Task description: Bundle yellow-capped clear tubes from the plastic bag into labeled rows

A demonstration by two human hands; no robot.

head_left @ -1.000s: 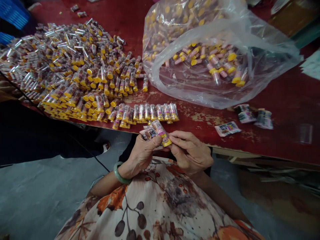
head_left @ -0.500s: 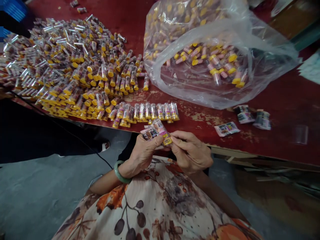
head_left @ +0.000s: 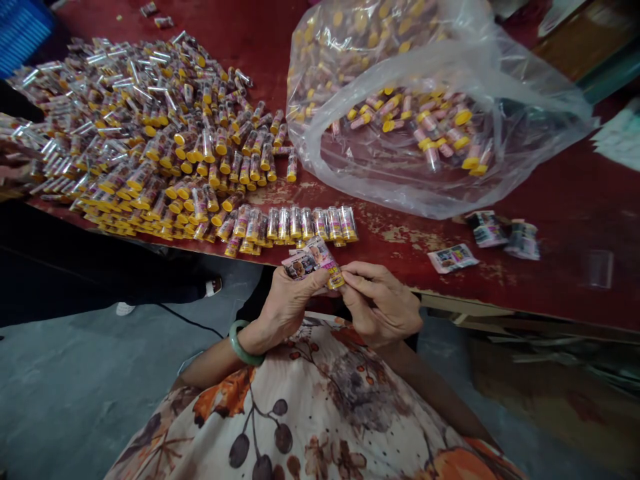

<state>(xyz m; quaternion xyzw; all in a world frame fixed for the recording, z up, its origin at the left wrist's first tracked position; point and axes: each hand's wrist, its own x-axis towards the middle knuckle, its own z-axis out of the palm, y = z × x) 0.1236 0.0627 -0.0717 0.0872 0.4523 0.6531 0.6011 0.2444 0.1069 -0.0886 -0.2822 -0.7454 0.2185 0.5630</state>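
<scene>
Before my lap, my left hand (head_left: 287, 300) is closed around a small stack of printed paper labels (head_left: 299, 267), the thumb pressing on top. One printed label (head_left: 323, 257) lies slanted over the stack, its yellow end toward my right hand (head_left: 383, 300). The right thumb and forefinger pinch that end. Just beyond my fingers, a row of small clear tubes with yellow caps (head_left: 305, 223) stands along the table edge. Whether a tube sits behind the slanted label is hidden.
A large heap of capped tubes (head_left: 150, 127) covers the left of the red table (head_left: 390, 247). An open clear plastic bag (head_left: 380, 180) holds more tubes. Label packs (head_left: 453, 258) and an empty clear tube (head_left: 600, 269) lie right. Another person's dark-clothed legs (head_left: 100, 267) are at left.
Both hands stay nearly still, with the pinch on the slanted label's end unchanged. At the left edge, the other person's dark sleeve has drawn back a little from the heap.
</scene>
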